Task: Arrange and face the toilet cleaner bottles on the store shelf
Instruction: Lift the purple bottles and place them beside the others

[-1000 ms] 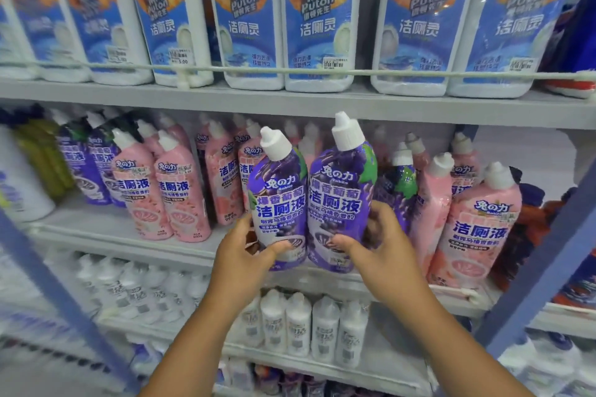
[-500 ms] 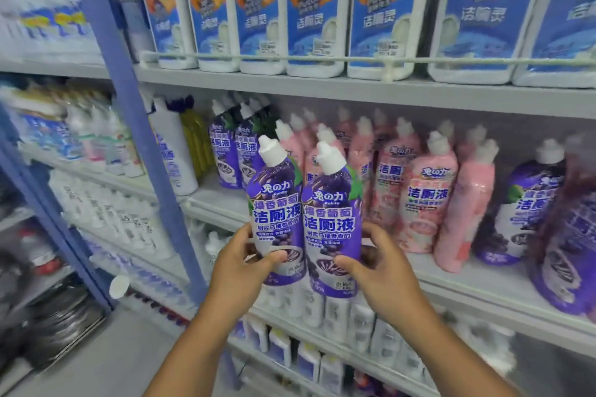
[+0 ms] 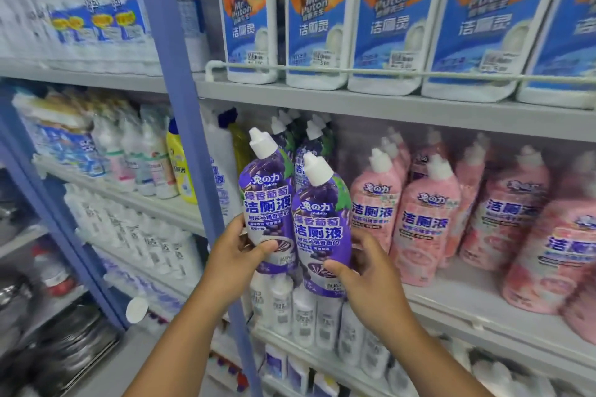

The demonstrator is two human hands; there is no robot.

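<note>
I hold two purple toilet cleaner bottles with white caps side by side in front of the middle shelf (image 3: 477, 303). My left hand (image 3: 237, 255) grips the left purple bottle (image 3: 266, 200) low on its body. My right hand (image 3: 364, 271) grips the right purple bottle (image 3: 321, 229), which sits slightly lower. Both labels face me. Behind them stand more purple bottles (image 3: 314, 142) at the shelf's left end. Pink bottles (image 3: 422, 226) of the same brand fill the shelf to the right.
A blue upright post (image 3: 180, 126) rises just left of the held bottles. Large white bottles with blue labels (image 3: 317, 19) line the top shelf behind a wire rail. Small white bottles (image 3: 303, 313) fill the shelf below. The left bay holds other cleaning products (image 3: 135, 155).
Both hands have carried the two purple bottles leftward along the shelf, from among the pink bottles to its left end by the blue post. The view has swung left with them.
</note>
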